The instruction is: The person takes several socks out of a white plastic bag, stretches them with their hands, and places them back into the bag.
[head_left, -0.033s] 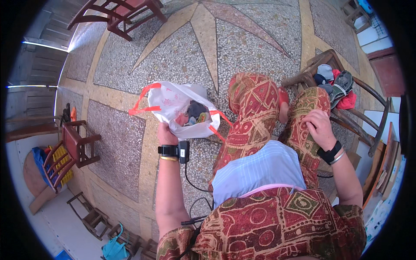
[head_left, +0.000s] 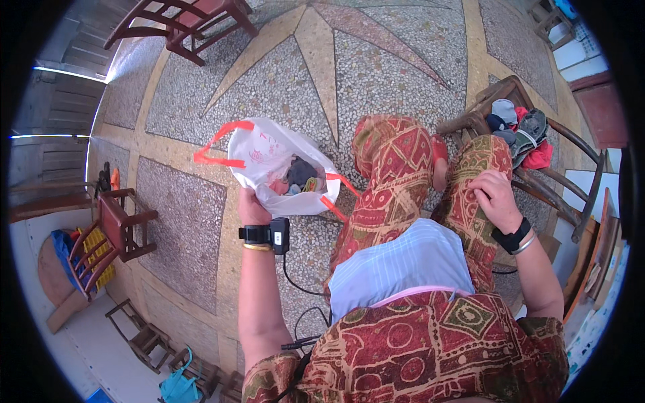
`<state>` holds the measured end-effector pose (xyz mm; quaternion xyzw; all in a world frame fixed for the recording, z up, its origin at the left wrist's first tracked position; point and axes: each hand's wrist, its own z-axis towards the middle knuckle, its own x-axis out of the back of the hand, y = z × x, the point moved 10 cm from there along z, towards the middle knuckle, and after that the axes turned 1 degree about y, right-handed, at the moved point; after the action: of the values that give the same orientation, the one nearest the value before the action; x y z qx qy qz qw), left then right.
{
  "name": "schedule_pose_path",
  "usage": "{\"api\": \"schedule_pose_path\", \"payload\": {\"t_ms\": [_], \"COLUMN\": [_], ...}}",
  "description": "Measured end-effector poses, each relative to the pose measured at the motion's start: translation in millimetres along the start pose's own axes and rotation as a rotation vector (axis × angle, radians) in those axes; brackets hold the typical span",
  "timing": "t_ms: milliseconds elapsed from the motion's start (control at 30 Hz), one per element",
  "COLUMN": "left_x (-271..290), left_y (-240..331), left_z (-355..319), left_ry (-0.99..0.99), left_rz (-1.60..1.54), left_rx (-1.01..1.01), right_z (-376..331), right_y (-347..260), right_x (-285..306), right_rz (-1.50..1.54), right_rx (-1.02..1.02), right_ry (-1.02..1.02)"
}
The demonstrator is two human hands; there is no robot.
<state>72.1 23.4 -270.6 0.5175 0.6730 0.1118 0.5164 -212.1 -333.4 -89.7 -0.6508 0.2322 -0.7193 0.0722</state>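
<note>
One white plastic bag (head_left: 269,164) with orange handles, mouth open, sits on the stone floor (head_left: 376,67) just left of the person's knees; dark and coloured cloth items show inside, too bunched to count. Left hand (head_left: 252,205) closed on the bag's near rim, fingers curled over the plastic; a black wrist device (head_left: 265,235) and a thin bangle sit on that wrist, with a black cable (head_left: 295,285) trailing back along the floor toward the body. Right hand (head_left: 494,198) rests on the right knee, fingers bent loosely against the patterned cloth, holding nothing; a black band and a bracelet on that wrist. Chairs counted: one wooden chair (head_left: 571,181) touching the right leg, its seat piled with clothes (head_left: 521,131) in grey, red and dark tones; one dark red chair (head_left: 195,27) at the top edge; two small ones at the left, one red (head_left: 117,228) and one brown (head_left: 144,336). A teal bag (head_left: 178,386) lies at the lower edge. Open floor lies ahead of the bag and knees, up to the far chair. On the right the loaded chair closes in the leg; on the left the bag has bare floor around it, the small chairs well apart.
</note>
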Motion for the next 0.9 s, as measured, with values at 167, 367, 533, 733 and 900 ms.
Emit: {"api": "schedule_pose_path", "payload": {"t_ms": [167,367,533,733,900], "left_x": [-62.7,-174.5,-232.5,-272.9,-266.1], "left_y": [46.8,106.0,166.1,184.7,175.2], "left_z": [-14.7,-68.7,-131.7,-193.5,-188.8], "left_ry": [-0.106,-0.375,-0.374,-0.693,-0.392], "left_rz": [0.053,0.079,0.186,0.041,0.258], "left_rx": [0.079,-0.093,-0.44,-0.486,-0.617], "right_z": [24.6,58.3,73.5,104.3,45.3], "right_y": [-22.0,-91.2,-137.8,-110.5,-84.2], "right_x": [11.5,36.6,20.3,57.1,144.4], "right_rz": [0.17,0.197,0.239,0.101,-0.078], "right_rx": [0.031,0.34,0.483,0.426,0.409], "right_ry": [-0.07,-0.092,-0.123,0.223,0.415]}}
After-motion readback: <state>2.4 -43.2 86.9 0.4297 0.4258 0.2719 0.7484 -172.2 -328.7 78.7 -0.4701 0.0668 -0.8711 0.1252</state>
